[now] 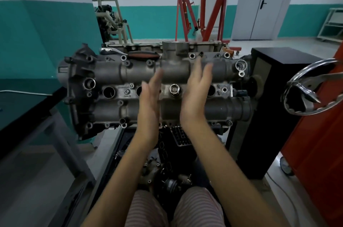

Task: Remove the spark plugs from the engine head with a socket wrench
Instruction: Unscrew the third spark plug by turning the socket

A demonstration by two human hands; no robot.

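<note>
- The grey cast-metal engine head [167, 85] lies lengthwise across a stand, its row of round spark plug wells facing up at the person, which suits straight-down tool access.
- A shiny chrome socket [174, 90] stands in the third well from the left, just right of centre; I judge it is seated over a plug and awaits a driver (no plug itself is visible).
- The left hand [149, 104] and right hand [194, 96] hover either side of that socket, palms facing each other, fingers straight and holding nothing; both are blurred.
- The chrome ratchet wrench with a black-and-orange handle [130, 54] rests on the far edge of the head, left of centre, within reach.
- Likely next: fetch the ratchet and couple it to the socket.
- A red engine hoist [204, 13] stands far behind.
</note>
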